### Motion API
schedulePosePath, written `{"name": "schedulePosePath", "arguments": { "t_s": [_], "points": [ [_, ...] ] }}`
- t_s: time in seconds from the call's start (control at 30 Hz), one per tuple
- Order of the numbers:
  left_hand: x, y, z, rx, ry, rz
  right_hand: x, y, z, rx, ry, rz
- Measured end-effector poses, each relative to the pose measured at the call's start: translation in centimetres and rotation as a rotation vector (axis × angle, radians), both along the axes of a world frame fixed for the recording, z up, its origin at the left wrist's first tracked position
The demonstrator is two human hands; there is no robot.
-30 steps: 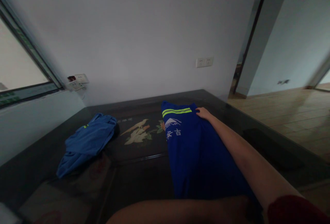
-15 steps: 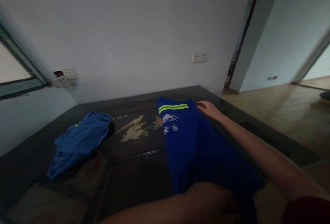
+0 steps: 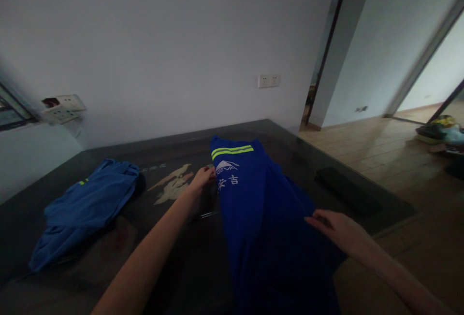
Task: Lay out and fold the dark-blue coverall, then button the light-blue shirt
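We noted the dark blue garment (image 3: 253, 208) lying lengthwise on the dark table (image 3: 282, 141), its near end cut off below. Left hand (image 3: 203, 177) met its left edge by the logo (image 3: 226, 166); dim light hid whether fingers pinched cloth. Right hand (image 3: 339, 230) rested flat, fingers spread, on its right side

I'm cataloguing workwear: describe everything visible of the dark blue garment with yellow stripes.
The dark blue garment, seemingly woven cloth, lies folded into a long strip on the dark table, running away towards the wall. Its far end bears two yellow-green stripes, a white logo and white characters. The left hand touches its left edge beside the logo; the right hand rests on its right edge.
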State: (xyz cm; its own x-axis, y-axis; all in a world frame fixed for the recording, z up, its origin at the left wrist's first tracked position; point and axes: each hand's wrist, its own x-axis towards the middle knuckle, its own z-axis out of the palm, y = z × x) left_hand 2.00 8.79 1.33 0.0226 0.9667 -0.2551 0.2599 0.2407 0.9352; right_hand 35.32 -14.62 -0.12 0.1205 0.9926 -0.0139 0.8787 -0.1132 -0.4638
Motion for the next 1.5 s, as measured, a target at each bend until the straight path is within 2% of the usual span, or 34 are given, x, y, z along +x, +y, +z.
{"name": "schedulePosePath", "arguments": {
  "t_s": [0.17,0.3,0.47,0.63,0.77,0.87,0.93,1.03,1.13,1.2,1.27,1.4,1.5],
  "points": [
    [1.3,3.7,0.1,-0.054,0.056,-0.037,-1.0,2.1,-2.7,0.130,-0.129,-0.018],
    [0.7,5.5,-0.6,-0.014,0.086,-0.001,-0.6,3.6,-4.0,0.124,-0.114,0.006],
    [-2.1,7.1,-0.7,0.047,0.135,0.115,-2.9,7.2,-2.5,0.158,0.019,0.118],
    [-5.6,8.8,1.2,0.126,0.202,0.266,-7.5,12.3,-0.4,0.104,0.086,0.259],
    [-7.2,9.7,2.6,0.177,0.235,0.331,-10.0,14.9,-0.1,0.119,0.138,0.289],
    [-7.9,9.4,2.6,0.197,0.243,0.324,-10.4,15.6,-0.5,0.131,0.176,0.274],
    [-8.4,8.3,2.3,0.212,0.248,0.299,-10.1,15.5,-0.7,0.126,0.233,0.268],
    [-9.7,5.5,1.9,0.243,0.251,0.231,-9.2,14.5,-0.6,0.180,0.310,0.268],
    [-11.5,1.6,2.3,0.272,0.267,0.036,-8.8,12.2,0.6,0.328,0.280,0.299],
    [-12.7,-1.1,3.3,0.301,0.331,-0.147,-8.9,10.0,1.7,0.371,0.242,0.376],
    [-13.5,-3.8,4.9,0.330,0.425,-0.257,-9.4,7.4,2.7,0.334,0.225,0.502],
    [-13.7,-9.1,8.6,0.375,0.614,-0.295,-11.3,2.9,3.4,0.183,0.201,0.732],
    [-12.9,-13.2,9.8,0.395,0.685,-0.307,-13.2,1.2,2.7,0.154,0.144,0.792]
  ]
}}
